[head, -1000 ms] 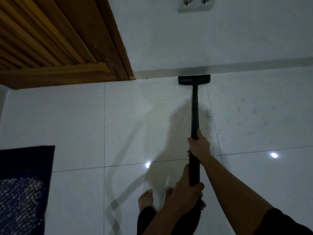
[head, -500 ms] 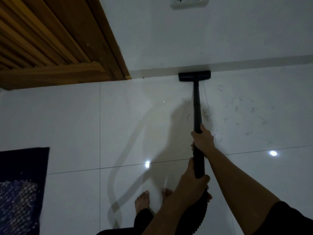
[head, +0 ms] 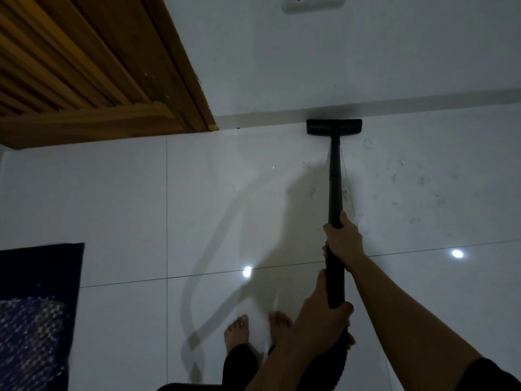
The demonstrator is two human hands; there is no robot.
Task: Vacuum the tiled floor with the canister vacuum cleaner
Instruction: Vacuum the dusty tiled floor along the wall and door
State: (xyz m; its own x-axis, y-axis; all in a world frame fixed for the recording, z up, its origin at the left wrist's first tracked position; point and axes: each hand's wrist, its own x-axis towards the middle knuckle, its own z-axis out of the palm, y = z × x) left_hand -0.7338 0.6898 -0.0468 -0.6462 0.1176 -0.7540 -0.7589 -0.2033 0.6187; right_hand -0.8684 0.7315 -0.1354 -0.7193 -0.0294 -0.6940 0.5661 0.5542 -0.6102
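Observation:
A black vacuum wand (head: 335, 179) runs from my hands to its flat floor nozzle (head: 334, 127), which rests on the white tiled floor (head: 118, 210) against the skirting of the far wall. My right hand (head: 344, 239) is wrapped around the wand's middle. Lower down, my left hand (head: 321, 314) grips the wand's end where the ribbed hose (head: 335, 365) begins. Dust and fluff (head: 408, 190) lie scattered on the tile to the right of the wand. The canister itself is out of sight.
A slatted wooden door (head: 70, 80) and its frame stand at the upper left. A dark patterned mat (head: 36, 314) lies at the left edge. My bare feet (head: 238, 331) stand on the tile below the wand. A wall socket (head: 313, 2) sits high on the white wall.
The nozzle has slid slightly forward to meet the skirting. My hands have shifted a little to the right with the wand, and the view has panned right.

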